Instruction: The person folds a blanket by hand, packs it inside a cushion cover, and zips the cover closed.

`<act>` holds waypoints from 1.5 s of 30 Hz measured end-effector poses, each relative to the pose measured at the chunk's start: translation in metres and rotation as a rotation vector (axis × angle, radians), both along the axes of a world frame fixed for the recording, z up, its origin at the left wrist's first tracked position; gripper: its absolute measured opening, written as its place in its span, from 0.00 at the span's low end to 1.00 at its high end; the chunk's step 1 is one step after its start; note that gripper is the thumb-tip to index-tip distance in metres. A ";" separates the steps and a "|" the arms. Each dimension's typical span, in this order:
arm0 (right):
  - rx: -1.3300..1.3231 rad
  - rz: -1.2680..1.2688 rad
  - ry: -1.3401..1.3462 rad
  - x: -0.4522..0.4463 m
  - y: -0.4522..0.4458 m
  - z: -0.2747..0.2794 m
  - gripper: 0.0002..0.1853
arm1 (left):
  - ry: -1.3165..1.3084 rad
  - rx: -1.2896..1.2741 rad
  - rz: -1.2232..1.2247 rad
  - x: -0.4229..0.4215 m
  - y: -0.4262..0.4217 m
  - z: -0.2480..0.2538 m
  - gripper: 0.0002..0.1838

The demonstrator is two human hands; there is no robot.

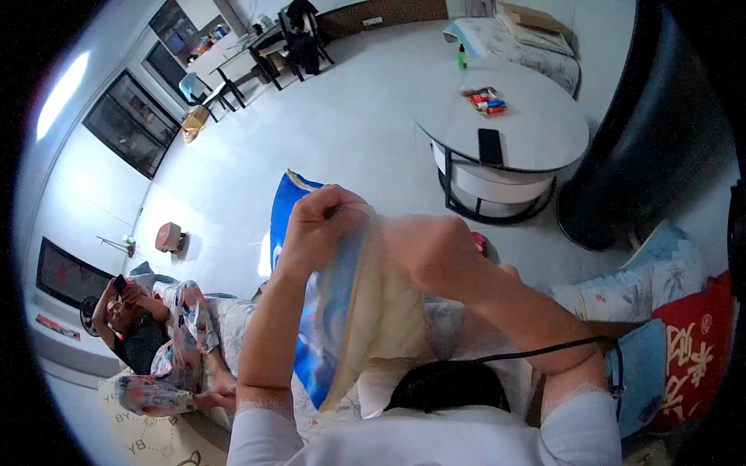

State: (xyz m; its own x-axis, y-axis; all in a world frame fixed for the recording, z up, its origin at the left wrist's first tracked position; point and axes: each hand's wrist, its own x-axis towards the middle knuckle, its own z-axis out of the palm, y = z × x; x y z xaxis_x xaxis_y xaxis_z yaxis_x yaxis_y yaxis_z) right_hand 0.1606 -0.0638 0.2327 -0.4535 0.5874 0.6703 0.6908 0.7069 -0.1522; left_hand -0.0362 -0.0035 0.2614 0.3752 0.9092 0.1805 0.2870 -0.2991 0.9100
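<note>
A cushion cover (322, 342), printed blue on one face and cream on the other, hangs upright in front of my chest. My left hand (322, 225) is closed on its upper edge, the fingers pinching the fabric near the seam. Beside the cream face (388, 311), my right hand (427, 248) is curled and blurred by motion; what its fingers hold, if anything, is hidden. A thin pale strand or fold shows by the left fingertips, too faint to identify.
A person (148, 334) reclines on the sofa at left, holding a phone. Ahead stands a white oval table (536, 101) with a black phone (490, 146) and colourful small packets (484, 101). A red cushion (691, 349) lies at right. A black cable (544, 349) crosses near my right arm.
</note>
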 end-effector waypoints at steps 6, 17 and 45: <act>-0.760 0.053 0.503 -0.001 -0.007 -0.026 0.35 | -0.187 0.180 0.127 -0.020 -0.025 0.046 0.04; -1.331 0.356 0.937 -0.094 -0.040 -0.109 0.19 | 0.312 0.591 0.311 0.030 0.016 0.104 0.15; -0.596 0.101 0.267 -0.073 -0.055 -0.165 0.37 | 0.358 -0.468 0.236 -0.045 -0.108 -0.096 0.14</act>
